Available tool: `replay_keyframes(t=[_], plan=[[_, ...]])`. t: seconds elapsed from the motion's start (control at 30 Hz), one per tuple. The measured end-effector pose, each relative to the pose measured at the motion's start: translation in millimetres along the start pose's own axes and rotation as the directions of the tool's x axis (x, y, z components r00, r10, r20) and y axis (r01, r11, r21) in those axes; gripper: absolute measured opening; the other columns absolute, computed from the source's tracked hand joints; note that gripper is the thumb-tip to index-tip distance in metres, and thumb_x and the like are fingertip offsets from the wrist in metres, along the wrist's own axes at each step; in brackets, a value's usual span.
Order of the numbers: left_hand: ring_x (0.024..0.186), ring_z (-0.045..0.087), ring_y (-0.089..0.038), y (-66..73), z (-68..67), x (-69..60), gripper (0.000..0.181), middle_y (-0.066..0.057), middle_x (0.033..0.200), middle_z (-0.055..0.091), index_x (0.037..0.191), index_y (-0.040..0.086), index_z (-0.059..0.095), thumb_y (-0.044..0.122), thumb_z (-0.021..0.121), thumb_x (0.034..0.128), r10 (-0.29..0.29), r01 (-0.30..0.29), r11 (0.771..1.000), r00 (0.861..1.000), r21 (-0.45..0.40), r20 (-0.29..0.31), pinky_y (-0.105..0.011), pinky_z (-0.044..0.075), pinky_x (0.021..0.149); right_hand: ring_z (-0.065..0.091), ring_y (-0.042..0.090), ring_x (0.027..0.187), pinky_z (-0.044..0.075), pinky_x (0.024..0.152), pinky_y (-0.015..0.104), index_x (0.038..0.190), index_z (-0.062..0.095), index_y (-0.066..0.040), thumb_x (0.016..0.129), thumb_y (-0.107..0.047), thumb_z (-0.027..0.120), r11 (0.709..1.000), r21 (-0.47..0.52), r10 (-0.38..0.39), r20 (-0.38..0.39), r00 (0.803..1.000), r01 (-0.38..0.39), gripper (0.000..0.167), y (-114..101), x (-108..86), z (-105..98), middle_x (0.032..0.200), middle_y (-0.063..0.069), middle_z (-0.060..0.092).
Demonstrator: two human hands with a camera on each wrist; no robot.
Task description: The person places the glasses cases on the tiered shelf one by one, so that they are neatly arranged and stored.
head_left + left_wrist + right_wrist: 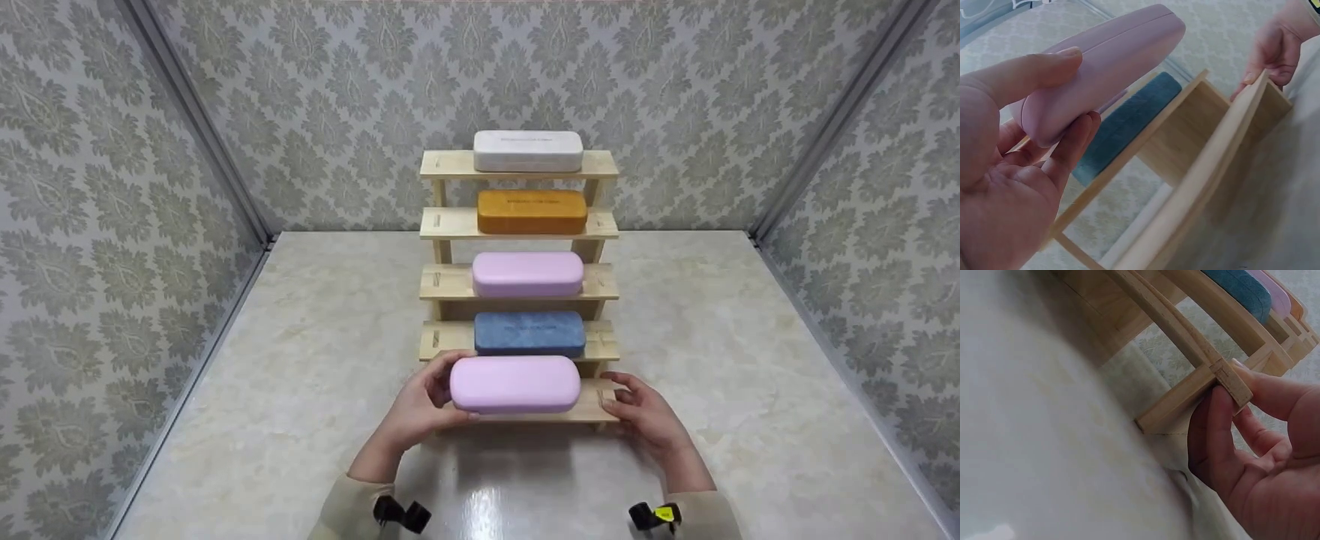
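My left hand [418, 409] grips a pink glasses case [515, 385] by its left end, thumb in front and fingers behind. In the left wrist view that pink case [1109, 70] is held up, apart from the lowest shelf [1207, 163] of a wooden step rack. At the other side, my right hand [651, 418] pinches the right end of the lowest shelf [1234, 386] between thumb and fingers. Just behind the held case, a blue glasses case [529, 334] lies on the second shelf [448, 341].
Higher on the rack lie another pink case [527, 274], an orange case [532, 212] and, at the top, a white case [527, 151]. The rack stands on a pale marbled table [322, 330]. Patterned wall panels [337, 112] enclose it at the back and sides.
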State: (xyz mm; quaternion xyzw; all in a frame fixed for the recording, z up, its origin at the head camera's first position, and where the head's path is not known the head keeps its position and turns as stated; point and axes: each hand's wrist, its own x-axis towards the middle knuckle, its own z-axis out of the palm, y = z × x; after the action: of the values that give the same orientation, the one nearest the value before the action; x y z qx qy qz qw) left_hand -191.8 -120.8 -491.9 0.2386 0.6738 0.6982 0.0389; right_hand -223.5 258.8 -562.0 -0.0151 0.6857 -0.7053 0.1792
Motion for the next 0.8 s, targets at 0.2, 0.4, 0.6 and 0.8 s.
replay_keyframes(t=[0.2,0.4,0.6,0.8], plan=[[0.114,0.063,-0.017,-13.5,9.0,2.5,0.082,-0.021,0.141,0.052,0.145,-0.004,0.048,-0.007,0.085,0.0715,-0.050,0.050,0.998,0.999,-0.025,0.022,-0.028,0.057,0.098,0.071,0.011,0.096,0.061,0.080,0.028,0.154,0.029,0.005,0.097,-0.010,0.068,1.000,-0.003,0.006,-0.011,1.000,-0.006,0.070,-1.0,-0.1,0.6,0.116,0.004,0.068],[0.121,0.061,-0.026,-26.9,15.6,4.5,0.081,-0.024,0.143,0.051,0.144,-0.002,0.049,-0.008,0.085,0.0720,-0.100,0.100,0.995,0.995,-0.003,0.017,-0.029,0.055,0.103,0.071,0.013,0.098,0.061,0.081,0.029,0.156,0.026,0.004,0.098,-0.012,0.068,1.000,0.010,0.009,-0.001,1.000,-0.009,0.073,-1.5,-0.3,0.4,0.120,0.005,0.067],[0.126,0.058,-0.036,-35.4,20.0,5.6,0.079,-0.024,0.143,0.052,0.143,0.001,0.052,-0.005,0.086,0.0716,-0.116,0.116,0.991,0.993,0.072,-0.005,-0.025,0.052,0.103,0.071,0.014,0.098,0.062,0.080,0.031,0.154,0.030,0.004,0.097,-0.012,0.069,1.000,0.005,0.008,-0.008,1.000,-0.008,0.071,1.8,0.7,0.1,0.120,0.006,0.067],[0.129,0.057,-0.039,-40.1,24.3,9.2,0.080,-0.023,0.143,0.053,0.142,0.001,0.052,-0.005,0.086,0.0704,-0.122,0.123,0.986,0.992,0.114,-0.016,-0.027,0.052,0.106,0.071,0.014,0.098,0.062,0.079,0.031,0.155,0.028,0.004,0.098,-0.011,0.068,1.000,0.012,0.008,0.008,1.000,-0.008,0.072,1.8,0.5,-1.7,0.119,0.005,0.067]])
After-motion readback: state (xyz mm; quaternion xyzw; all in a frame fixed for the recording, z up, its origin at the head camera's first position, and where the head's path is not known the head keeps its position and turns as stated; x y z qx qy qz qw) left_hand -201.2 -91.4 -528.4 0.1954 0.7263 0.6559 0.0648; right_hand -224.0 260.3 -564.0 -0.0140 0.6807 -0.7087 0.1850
